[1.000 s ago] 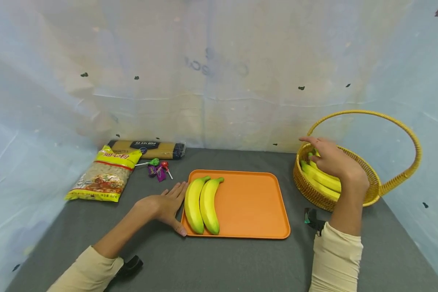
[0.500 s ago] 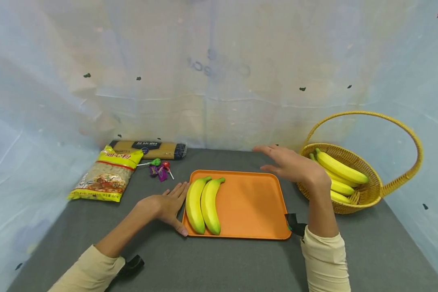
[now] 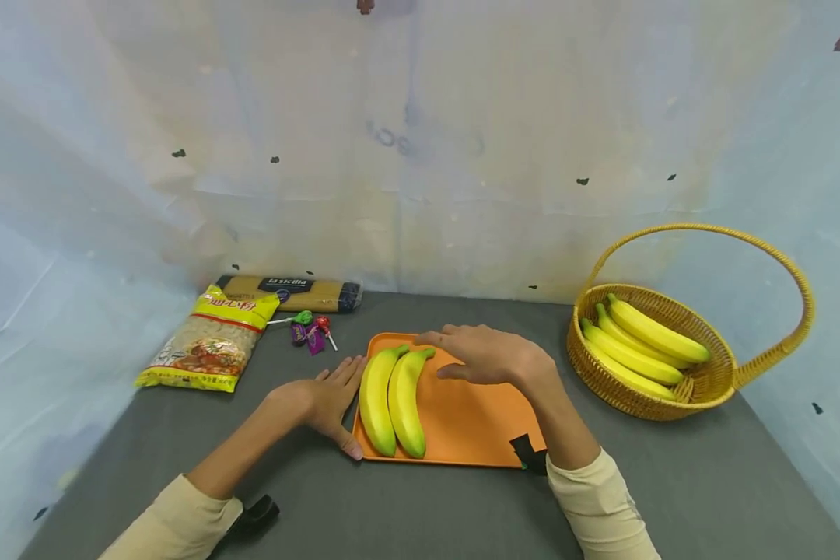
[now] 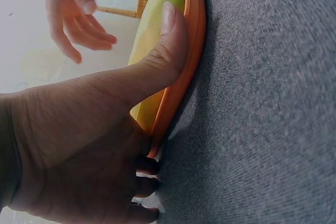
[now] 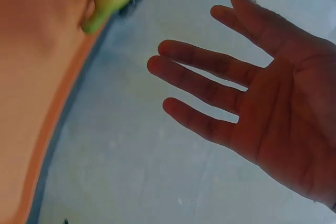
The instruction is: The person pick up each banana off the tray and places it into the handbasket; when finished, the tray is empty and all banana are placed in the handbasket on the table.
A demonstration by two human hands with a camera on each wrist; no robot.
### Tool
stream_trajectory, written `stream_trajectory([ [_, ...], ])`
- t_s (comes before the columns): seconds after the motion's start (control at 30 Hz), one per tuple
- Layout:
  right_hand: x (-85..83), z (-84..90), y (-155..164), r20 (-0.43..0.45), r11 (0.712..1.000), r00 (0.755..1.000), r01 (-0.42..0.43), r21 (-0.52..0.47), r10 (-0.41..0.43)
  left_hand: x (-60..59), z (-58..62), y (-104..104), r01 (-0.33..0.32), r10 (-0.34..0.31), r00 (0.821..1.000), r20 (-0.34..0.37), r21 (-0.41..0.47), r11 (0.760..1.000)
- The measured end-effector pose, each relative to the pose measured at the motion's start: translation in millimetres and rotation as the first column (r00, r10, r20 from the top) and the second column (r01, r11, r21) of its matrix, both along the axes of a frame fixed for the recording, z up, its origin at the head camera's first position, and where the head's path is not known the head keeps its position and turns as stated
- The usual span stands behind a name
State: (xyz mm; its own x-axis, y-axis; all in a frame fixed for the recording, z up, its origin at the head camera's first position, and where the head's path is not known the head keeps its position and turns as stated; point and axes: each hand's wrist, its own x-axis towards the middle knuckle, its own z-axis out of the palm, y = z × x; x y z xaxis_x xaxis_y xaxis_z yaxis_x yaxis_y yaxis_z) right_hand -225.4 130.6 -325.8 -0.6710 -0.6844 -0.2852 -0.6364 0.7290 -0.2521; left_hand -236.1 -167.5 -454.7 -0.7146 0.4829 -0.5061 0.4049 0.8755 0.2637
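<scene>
A: Grey felt table (image 3: 427, 505). Biggest thing on it is the wicker basket (image 3: 700, 389) at right, three bananas inside (image 3: 644, 342). Orange tray (image 3: 476, 420) sits centre, well apart from the basket.

B: Tray load?

A: Two bananas (image 3: 392, 393) side by side along its left edge, green tips pointing away. Rest of the tray is bare.

B: Hands?

A: Left hand (image 3: 318, 400) lies flat on the table, fingers straight, thumb pressed against the tray's left rim, holding nothing. Right hand (image 3: 486, 354) hovers over the tray just right of the bananas, fingers spread and relaxed, holding nothing.

B: Step?

A: My read: arranging bananas on the tray, left hand bracing it. Any next move near the pair needs a light touch, or they roll.

B: Clutter?

A: Far left: pasta box (image 3: 287, 292), snack bag (image 3: 206, 350), lollipops (image 3: 311, 327). All well apart from both hands.
</scene>
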Motion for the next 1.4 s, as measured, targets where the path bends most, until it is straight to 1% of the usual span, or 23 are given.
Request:
stream_trajectory([
  [0.1, 0.2, -13.4, -14.7, 0.06, 0.998, 0.998, -0.03, 0.05, 0.027, 2.5, 1.4, -0.1, 0.005, -0.005, 1.0, 0.008, -0.013, 1.0],
  [0.2, -0.5, -25.2, -27.0, 0.127, 0.991, 0.991, -0.052, 0.123, 0.036, 9.3, 12.8, 3.4, 0.004, -0.004, 1.0, 0.025, -0.004, 1.0],
  [0.3, -2.3, -33.9, -35.1, 0.193, 0.98, 0.981, -0.071, 0.184, 0.034, 16.9, 26.7, 7.4, -0.003, 0.003, 0.999, 0.037, 0.002, 1.0],
  [0.33, -3.2, -35.6, -36.7, 0.205, 0.978, 0.978, -0.073, 0.197, 0.031, 19.0, 31.1, 8.6, -0.009, 0.008, 0.999, 0.037, 0.003, 1.0],
  [0.43, -5.7, -37.9, -38.3, 0.229, 0.977, 0.973, -0.053, 0.206, 0.004, 21.2, 36.8, 9.5, -0.018, 0.019, 0.999, 0.027, -0.006, 1.0],
  [0.53, -6.7, -37.3, -36.6, 0.224, 0.976, 0.974, -0.024, 0.215, -0.025, 21.3, 36.9, 9.4, -0.025, 0.025, 0.999, 0.023, -0.007, 1.0],
  [0.6, -6.7, -36.5, -35.1, 0.216, 0.971, 0.976, -0.016, 0.239, -0.037, 18.2, 30.7, 7.6, -0.018, 0.018, 1.0, 0.019, -0.001, 1.0],
  [0.7, -5.9, -35.5, -33.6, 0.206, 0.961, 0.978, -0.037, 0.275, -0.022, 15.6, 26.6, 6.7, -0.019, 0.018, 1.0, 0.025, 0.022, 1.0],
  [0.73, -5.6, -35.0, -33.2, 0.204, 0.958, 0.979, -0.042, 0.284, -0.018, 12.4, 19.6, 4.7, -0.008, 0.008, 1.0, 0.013, 0.026, 1.0],
  [0.83, -5.3, -34.1, -31.7, 0.205, 0.954, 0.979, -0.065, 0.294, 0.004, 11.4, 18.5, 5.2, -0.008, 0.007, 1.0, 0.014, 0.019, 1.0],
  [0.9, -5.3, -33.6, -29.7, 0.215, 0.953, 0.977, -0.067, 0.296, 0.002, 11.8, 19.1, 6.3, -0.008, 0.008, 1.0, 0.016, 0.005, 1.0],
  [0.93, -5.7, -33.5, -28.9, 0.22, 0.953, 0.976, -0.066, 0.294, 0.0, 12.4, 20.3, 6.8, -0.006, 0.006, 1.0, 0.018, -0.001, 1.0],
  [0.97, -6.1, -33.6, -28.1, 0.221, 0.954, 0.975, -0.07, 0.291, 0.004, 15.5, 27.3, 9.3, -0.017, 0.018, 0.999, 0.03, -0.01, 1.0],
  [1.03, -7.4, -34.0, -26.7, 0.223, 0.959, 0.975, -0.071, 0.273, 0.009, 16.9, 29.7, 10.7, -0.02, 0.02, 0.999, 0.027, -0.026, 0.999],
  [1.07, -8.2, -34.6, -26.2, 0.218, 0.962, 0.976, -0.071, 0.263, 0.013, 18.8, 33.4, 12.1, -0.028, 0.029, 0.999, 0.031, -0.025, 0.999],
  [1.13, -10.2, -35.8, -25.5, 0.197, 0.966, 0.98, -0.076, 0.246, 0.026, 19.0, 33.9, 12.5, -0.029, 0.03, 0.999, 0.027, -0.021, 0.999],
  [1.17, -11.4, -36.5, -25.2, 0.192, 0.969, 0.981, -0.08, 0.236, 0.034, 18.6, 33.2, 12.2, -0.029, 0.029, 0.999, 0.025, -0.013, 1.0],
  [1.23, -13.7, -37.8, -24.0, 0.187, 0.971, 0.981, -0.084, 0.222, 0.042, 12.8, 21.8, 7.7, -0.013, 0.013, 1.0, 0.012, 0.003, 1.0],
  [1.33, -16.2, -37.8, -20.7, 0.174, 0.974, 0.983, -0.098, 0.202, 0.063, 10.5, 16.8, 4.4, -0.006, 0.005, 1.0, 0.012, 0.029, 1.0],
  [1.4, -17.2, -36.3, -17.5, 0.155, 0.977, 0.984, -0.112, 0.183, 0.084, 10.1, 16.0, 3.1, -0.005, 0.005, 1.0, 0.011, 0.026, 1.0],
])
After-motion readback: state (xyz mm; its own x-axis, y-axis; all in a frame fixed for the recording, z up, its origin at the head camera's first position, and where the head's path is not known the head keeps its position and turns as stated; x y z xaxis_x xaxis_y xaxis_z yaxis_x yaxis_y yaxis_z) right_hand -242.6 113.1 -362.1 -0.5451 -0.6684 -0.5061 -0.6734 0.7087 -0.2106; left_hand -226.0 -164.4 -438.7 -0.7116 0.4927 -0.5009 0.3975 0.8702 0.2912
